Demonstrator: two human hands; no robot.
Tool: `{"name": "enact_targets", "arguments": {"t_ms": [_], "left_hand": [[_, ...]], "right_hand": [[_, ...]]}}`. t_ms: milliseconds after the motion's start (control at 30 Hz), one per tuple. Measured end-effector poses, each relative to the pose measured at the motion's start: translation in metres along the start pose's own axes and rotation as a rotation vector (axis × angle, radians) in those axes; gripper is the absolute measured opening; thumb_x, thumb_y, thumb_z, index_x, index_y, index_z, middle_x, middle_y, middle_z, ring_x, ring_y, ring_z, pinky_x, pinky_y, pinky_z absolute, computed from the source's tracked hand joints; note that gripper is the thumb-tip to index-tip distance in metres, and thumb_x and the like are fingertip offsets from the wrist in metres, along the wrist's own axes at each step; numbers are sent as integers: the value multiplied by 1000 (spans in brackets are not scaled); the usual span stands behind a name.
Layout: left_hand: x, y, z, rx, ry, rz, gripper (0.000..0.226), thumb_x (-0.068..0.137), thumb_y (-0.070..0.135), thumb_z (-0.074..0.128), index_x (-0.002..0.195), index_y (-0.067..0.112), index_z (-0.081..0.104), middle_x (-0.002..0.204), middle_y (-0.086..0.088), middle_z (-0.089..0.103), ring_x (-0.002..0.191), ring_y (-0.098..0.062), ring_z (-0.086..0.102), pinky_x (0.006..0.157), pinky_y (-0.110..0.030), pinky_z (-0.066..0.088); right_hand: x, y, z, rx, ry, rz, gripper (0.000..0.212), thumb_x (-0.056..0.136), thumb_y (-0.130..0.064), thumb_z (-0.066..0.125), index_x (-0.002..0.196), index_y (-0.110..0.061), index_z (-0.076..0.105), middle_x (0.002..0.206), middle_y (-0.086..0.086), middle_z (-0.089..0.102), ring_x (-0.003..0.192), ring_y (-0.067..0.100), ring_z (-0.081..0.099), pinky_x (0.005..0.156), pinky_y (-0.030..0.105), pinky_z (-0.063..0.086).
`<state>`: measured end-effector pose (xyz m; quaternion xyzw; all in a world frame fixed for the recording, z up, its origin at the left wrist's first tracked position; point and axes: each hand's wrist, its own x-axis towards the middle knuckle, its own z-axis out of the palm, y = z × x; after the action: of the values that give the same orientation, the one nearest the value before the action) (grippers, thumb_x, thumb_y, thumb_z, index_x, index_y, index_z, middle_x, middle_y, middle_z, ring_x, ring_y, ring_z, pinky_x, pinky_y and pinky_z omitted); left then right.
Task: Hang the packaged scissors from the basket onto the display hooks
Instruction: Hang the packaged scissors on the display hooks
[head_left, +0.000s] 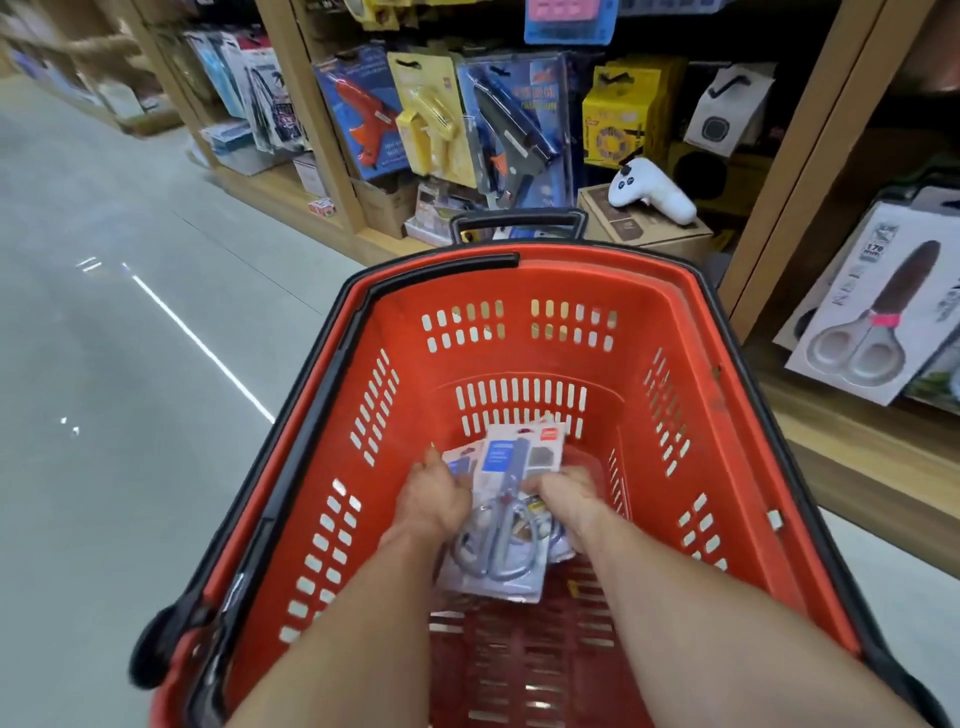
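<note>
The packaged scissors (501, 512) are stacked loosely on the floor of the red basket (691, 415), probably to be gathered before hanging. Both arms are reached down inside. The pile's left edge is gripped by the left hand (434, 499); its right edge is held under the right hand (566, 499), fingers curled.

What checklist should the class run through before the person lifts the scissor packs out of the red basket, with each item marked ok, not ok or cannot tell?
1. Both hands in the basket: ok, left hand and right hand are down at the packaged scissors.
2. Packs gathered into one stack: ok, they overlap between the hands.
3. Firm grip on the stack: cannot tell, fingers are hidden beneath the packs.
4. Hang holes on the packs facing up: cannot tell, too blurred.
5. Free hook by the scissors on display: cannot tell, no hooks are visible there.
</note>
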<state>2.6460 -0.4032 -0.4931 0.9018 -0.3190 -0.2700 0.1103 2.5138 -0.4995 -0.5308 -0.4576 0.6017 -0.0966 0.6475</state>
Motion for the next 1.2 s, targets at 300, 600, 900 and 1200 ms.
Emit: {"name": "enact_targets", "arguments": {"t_ms": [300,600,900,1200], "left_hand": [[-16,-17,36,-23,-215,-163,39,107,19,46,142,3,53,147,-18,59,135,-33,58,106,-32,46],[-6,-27,39,-252,-85,-153,35,110,22,42,139,10,57,142,-17,63,129,-36,60,105,-34,47],[-7,-25,67,-302,-109,-93,50,98,18,61,143,37,52,155,-8,32,131,-32,55,109,-43,53],[2,-32,54,-647,-148,-258,56,95,14,67,147,28,50,119,0,67,108,-23,69,97,-41,59]], "right_hand": [[-11,28,-11,-37,-53,50,28,80,5,79,106,-1,72,93,17,78,81,31,77,74,43,65],[-6,27,14,-17,-134,37,41,75,4,86,110,-8,67,89,13,78,59,23,75,47,30,57],[4,42,2,102,-179,12,28,77,-2,88,102,-8,77,88,9,81,75,23,78,68,34,64],[7,39,-9,77,-241,30,34,76,-8,90,106,-9,75,94,13,80,87,33,79,84,48,64]]}}
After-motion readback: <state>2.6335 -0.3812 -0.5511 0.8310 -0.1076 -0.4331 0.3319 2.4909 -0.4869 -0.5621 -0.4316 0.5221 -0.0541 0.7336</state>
